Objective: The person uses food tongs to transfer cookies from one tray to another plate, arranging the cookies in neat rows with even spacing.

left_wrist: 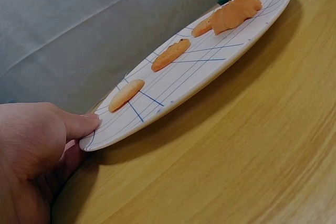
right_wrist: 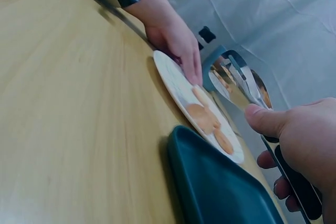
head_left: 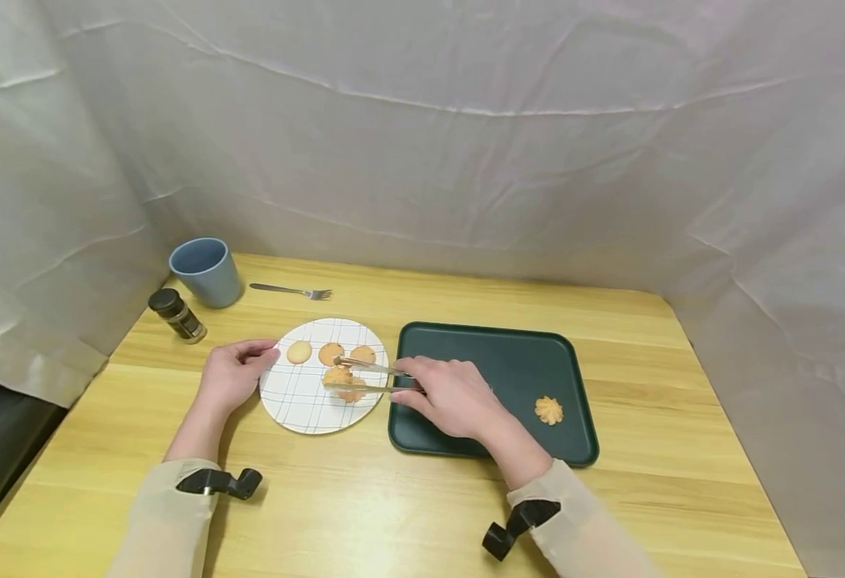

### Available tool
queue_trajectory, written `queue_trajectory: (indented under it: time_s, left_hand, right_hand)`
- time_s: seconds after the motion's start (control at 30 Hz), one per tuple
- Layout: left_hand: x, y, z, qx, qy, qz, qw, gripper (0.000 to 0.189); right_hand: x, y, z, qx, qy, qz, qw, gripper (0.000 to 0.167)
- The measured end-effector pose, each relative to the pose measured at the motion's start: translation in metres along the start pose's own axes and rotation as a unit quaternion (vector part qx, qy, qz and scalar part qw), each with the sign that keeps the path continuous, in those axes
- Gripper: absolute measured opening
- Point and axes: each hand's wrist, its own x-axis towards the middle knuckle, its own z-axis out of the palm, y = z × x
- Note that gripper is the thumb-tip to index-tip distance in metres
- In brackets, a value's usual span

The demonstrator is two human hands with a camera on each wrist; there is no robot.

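Where a pale curtain (head_left: 429, 160) is hung beyond the wooden table (head_left: 386, 514), a dark green tray (head_left: 530, 361) is set right of centre, and just to its left a round, line-patterned plate (head_left: 295, 401) is placed. The near-left rim of the plate is pinched by the left hand (head_left: 234, 375), with the thumb laid on top. Metal tongs (head_left: 375, 367) are grasped between the thumb and fingers of the right hand (head_left: 458, 397), and their tips are extended leftward over the plate. At the far left, a blue mug (head_left: 213, 277) is flanked on its right by a fork (head_left: 288, 290) and on its near-left side by a black-lidded jar (head_left: 180, 319). A cookie (head_left: 338, 375) is held between the tongs above the plate, on which a pale cookie (head_left: 299, 352), two speckled cookies (head_left: 331, 354) and a fluted cookie (head_left: 353, 396) are laid; another fluted one (head_left: 548, 410) is seen at the tray's right.
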Motion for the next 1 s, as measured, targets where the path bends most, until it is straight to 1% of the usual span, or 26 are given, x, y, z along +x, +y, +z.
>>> queue_trajectory:
  time_s: [0.17, 0.4, 0.67, 1.0]
  left_hand:
    - [0.001, 0.000, 0.001, 0.002, -0.003, 0.001, 1.0000, 0.041]
    - [0.001, -0.001, -0.001, 0.004, -0.001, 0.003, 1.0000, 0.040]
    - [0.000, 0.001, 0.000, 0.004, 0.000, 0.009, 0.9999, 0.040]
    - [-0.001, 0.001, -0.002, -0.001, -0.003, 0.005, 1.0000, 0.040]
  right_hand:
    - [0.009, -0.007, 0.009, 0.005, -0.011, -0.003, 0.9999, 0.044]
    - [0.019, -0.012, 0.017, -0.002, -0.035, 0.000, 0.9994, 0.046]
    - [0.023, -0.012, 0.024, -0.008, -0.055, 0.011, 0.9984, 0.049]
    - [0.028, -0.017, 0.025, -0.033, -0.076, 0.014, 0.9965, 0.051]
